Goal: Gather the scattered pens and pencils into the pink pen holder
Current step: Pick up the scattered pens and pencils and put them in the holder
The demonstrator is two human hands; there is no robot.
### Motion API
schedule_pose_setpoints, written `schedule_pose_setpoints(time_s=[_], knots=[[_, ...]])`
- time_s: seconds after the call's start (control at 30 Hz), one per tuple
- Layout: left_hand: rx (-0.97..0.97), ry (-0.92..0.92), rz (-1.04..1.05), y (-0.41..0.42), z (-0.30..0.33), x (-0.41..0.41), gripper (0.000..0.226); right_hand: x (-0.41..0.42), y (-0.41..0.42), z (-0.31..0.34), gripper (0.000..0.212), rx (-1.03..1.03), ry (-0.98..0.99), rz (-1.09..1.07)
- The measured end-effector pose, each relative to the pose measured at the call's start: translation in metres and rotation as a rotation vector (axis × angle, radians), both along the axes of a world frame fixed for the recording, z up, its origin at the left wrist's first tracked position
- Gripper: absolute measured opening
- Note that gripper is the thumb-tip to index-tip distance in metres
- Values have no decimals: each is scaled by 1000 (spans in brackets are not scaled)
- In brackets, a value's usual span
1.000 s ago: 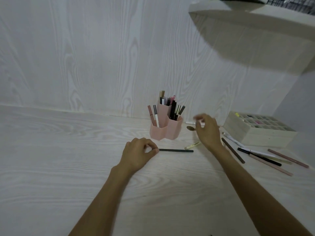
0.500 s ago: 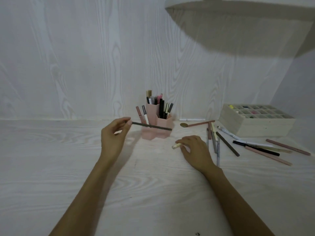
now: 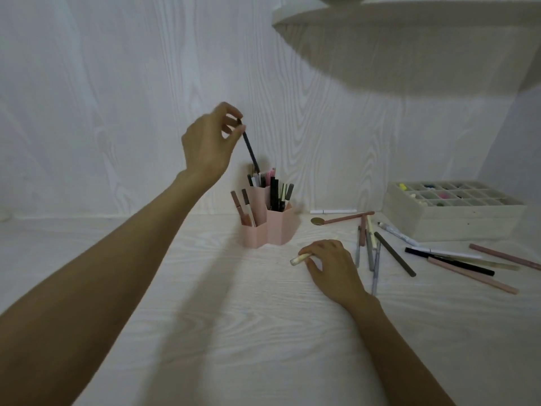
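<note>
The pink pen holder [image 3: 275, 228] stands near the back wall with several pens upright in its compartments. My left hand [image 3: 209, 143] is raised above it and pinches the top of a dark pencil [image 3: 250, 152], whose lower tip reaches the holder's tallest back compartment. On the desk to the holder's right, my right hand [image 3: 332, 266] grips a pale yellow pen [image 3: 300, 259] lying flat; most of that pen is hidden under my fingers. Several more pens and pencils [image 3: 393, 253] lie scattered further right.
A pale wooden compartment box [image 3: 456, 221] sits at the back right. A white pen [image 3: 332, 211] lies along the wall, and a pink stick with a gold round end [image 3: 342, 219] rests beside it. A shelf [image 3: 409, 33] overhangs the upper right.
My left hand rose from desk level with the dark pencil and turned it from flat to nearly upright over the holder. My right hand came down onto the pale yellow pen and stays there.
</note>
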State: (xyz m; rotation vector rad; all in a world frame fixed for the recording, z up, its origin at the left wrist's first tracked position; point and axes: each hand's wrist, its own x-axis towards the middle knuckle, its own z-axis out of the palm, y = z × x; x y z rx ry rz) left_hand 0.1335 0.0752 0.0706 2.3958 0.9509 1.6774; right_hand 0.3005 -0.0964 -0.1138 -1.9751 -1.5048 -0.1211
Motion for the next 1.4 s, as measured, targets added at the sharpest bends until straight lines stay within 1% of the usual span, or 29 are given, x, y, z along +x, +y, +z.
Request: schedule_pose_setpoints(time_s=[0.1,0.2,0.27,0.33,0.37,0.43,0.47,0.53,0.57,0.6,0.63,0.67,0.77,0.83,0.93,1.0,1.03,1.07,1.13,1.17,1.2,1.27,1.3,1.33,1.4], knots=[[2,216,5,8,-14,15,14,0,0,-1,22,-8,13,4],[-39,359,41,16,-33,26,15,1,0,0,23,-12,21,13],[-89,405,63,20,-46,29,22,1,1,-1,24,2,32,35],[-148,417,41,20,-55,32,32,1,1,-2,27,23,85,76],[-157,444,26,18,-56,34,36,0,0,-3,29,29,126,95],[-111,505,30,11,-58,36,39,0,0,-2,34,29,182,117],[-78,474,31,5,-59,35,38,0,0,-2,34,26,193,122],[-59,261,1,-13,-66,30,34,0,0,-1,29,23,167,125],[-68,166,-22,-24,-73,26,30,-1,0,0,25,23,122,128],[-93,143,-43,-34,-82,21,26,-3,1,1,23,24,69,131],[-144,192,-71,-43,-93,16,24,-7,2,2,22,23,23,134],[-218,281,-108,-50,-105,10,24,-11,4,2,22,19,-6,142],[-440,545,-230,-61,-142,-9,31,-22,6,4,22,7,2,170],[-525,594,-236,-61,-162,-19,34,-25,5,4,24,9,48,156],[-605,503,-238,-61,-173,-26,15,-27,1,5,26,-3,93,139],[-624,458,-235,-62,-175,-27,11,-28,-1,9,27,22,127,141],[-632,444,-232,-63,-175,-27,10,-25,-3,12,27,65,120,100],[-647,419,-233,-65,-175,-28,10,-21,-5,14,26,123,85,3],[-699,312,-258,-69,-176,-29,13,-4,-13,18,28,198,3,-281],[-729,228,-281,-71,-174,-31,12,5,-19,18,33,143,-11,-398],[-745,137,-316,-72,-169,-33,9,13,-25,16,39,21,-4,-474],[-697,-25,-373,-70,-153,-37,6,21,-32,8,48,-234,37,-515],[-662,-97,-375,-66,-142,-40,8,20,-32,4,49,-283,50,-510],[-630,-158,-363,-61,-129,-42,12,19,-31,2,47,-275,43,-508],[-548,-234,-313,-47,-101,-47,20,16,-28,2,39,-193,-13,-493]])
